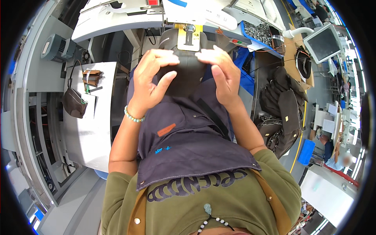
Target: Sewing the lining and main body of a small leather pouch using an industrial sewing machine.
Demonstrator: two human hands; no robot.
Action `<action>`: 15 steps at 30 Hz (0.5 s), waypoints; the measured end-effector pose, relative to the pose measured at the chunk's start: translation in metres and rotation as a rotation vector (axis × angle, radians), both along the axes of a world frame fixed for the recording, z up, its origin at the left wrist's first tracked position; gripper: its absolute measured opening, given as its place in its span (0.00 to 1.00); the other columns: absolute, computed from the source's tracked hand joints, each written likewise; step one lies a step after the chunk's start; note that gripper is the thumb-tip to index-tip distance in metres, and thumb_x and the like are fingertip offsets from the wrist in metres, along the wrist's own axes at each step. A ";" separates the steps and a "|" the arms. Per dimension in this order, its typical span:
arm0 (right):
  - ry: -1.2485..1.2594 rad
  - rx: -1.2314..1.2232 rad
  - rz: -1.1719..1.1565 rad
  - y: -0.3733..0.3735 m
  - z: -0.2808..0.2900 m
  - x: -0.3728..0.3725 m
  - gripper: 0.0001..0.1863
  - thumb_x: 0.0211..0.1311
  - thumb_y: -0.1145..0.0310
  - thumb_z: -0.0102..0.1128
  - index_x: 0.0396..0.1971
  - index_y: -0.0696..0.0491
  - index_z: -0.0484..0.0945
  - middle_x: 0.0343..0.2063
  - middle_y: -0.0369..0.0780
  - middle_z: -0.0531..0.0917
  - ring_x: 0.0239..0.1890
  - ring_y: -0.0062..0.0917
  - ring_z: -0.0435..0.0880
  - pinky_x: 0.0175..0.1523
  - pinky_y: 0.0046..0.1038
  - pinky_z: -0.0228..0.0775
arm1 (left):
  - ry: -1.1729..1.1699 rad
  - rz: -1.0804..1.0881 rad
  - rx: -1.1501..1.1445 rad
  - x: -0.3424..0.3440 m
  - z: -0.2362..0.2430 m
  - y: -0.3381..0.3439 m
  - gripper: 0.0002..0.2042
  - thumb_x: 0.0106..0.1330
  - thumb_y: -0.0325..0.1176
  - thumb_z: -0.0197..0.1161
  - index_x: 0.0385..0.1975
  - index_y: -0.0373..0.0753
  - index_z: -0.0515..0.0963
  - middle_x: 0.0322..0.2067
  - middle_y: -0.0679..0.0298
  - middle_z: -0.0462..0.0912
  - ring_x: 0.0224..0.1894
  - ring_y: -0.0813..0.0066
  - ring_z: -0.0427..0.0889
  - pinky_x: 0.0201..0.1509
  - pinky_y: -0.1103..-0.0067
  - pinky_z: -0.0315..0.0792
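Dark brown leather-like work (184, 74), perhaps part of a bag, lies between my hands at the front of a sewing machine. A seam line runs across its upper part. Over its left side, my left hand (154, 76) has its fingers stretched inward and the thumb apart. My right hand (222, 74) mirrors it on the right, fingers extended and thumb spread. Whether the fingertips touch the brown surface I cannot tell. Just beyond them sits the machine's yellow plate (190, 41), with the metal presser foot (189, 30) above it.
A white side table (92, 137) on the left bears a small brown pouch (74, 102) and brown strips (91, 77). Right of me are stacked dark brown bags (284, 105), a blue tray of metal parts (256, 34) and a screen (323, 43). People work farther right.
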State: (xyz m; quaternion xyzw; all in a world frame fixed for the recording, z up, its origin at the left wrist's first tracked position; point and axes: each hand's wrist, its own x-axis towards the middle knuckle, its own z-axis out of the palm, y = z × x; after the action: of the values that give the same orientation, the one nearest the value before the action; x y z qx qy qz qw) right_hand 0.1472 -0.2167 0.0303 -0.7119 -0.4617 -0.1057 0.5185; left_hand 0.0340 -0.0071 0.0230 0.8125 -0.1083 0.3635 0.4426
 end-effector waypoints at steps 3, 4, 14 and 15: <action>0.012 0.005 0.176 -0.001 -0.008 -0.008 0.15 0.71 0.64 0.55 0.27 0.53 0.85 0.34 0.37 0.88 0.43 0.32 0.86 0.64 0.45 0.68 | 0.079 -0.077 -0.044 -0.009 -0.005 0.005 0.08 0.61 0.30 0.70 0.36 0.35 0.83 0.31 0.59 0.84 0.40 0.63 0.83 0.44 0.73 0.76; 0.014 0.006 0.173 -0.001 -0.010 -0.009 0.15 0.71 0.64 0.55 0.27 0.53 0.85 0.34 0.37 0.88 0.43 0.32 0.86 0.64 0.45 0.68 | 0.093 -0.105 -0.053 -0.010 -0.005 0.006 0.06 0.60 0.29 0.71 0.34 0.35 0.83 0.28 0.60 0.84 0.38 0.64 0.83 0.42 0.74 0.76; -0.150 0.012 0.099 0.013 -0.009 -0.002 0.09 0.68 0.67 0.59 0.37 0.53 0.88 0.40 0.40 0.89 0.48 0.35 0.87 0.64 0.46 0.70 | 0.005 0.129 0.403 0.014 -0.014 -0.015 0.17 0.61 0.33 0.70 0.50 0.37 0.81 0.53 0.61 0.83 0.61 0.56 0.76 0.59 0.64 0.71; -0.166 0.074 0.059 0.014 -0.009 0.005 0.09 0.68 0.68 0.58 0.37 0.53 0.87 0.39 0.40 0.89 0.45 0.35 0.87 0.63 0.46 0.71 | 0.047 0.148 0.422 0.012 -0.016 -0.019 0.17 0.61 0.33 0.70 0.50 0.37 0.81 0.54 0.61 0.83 0.62 0.57 0.76 0.59 0.64 0.70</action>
State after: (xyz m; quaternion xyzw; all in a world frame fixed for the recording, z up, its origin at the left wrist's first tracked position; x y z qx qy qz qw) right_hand 0.1519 -0.2024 0.0218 -0.6671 -0.5196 -0.1661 0.5073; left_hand 0.0459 -0.0256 0.0066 0.9010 -0.1116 0.3454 0.2375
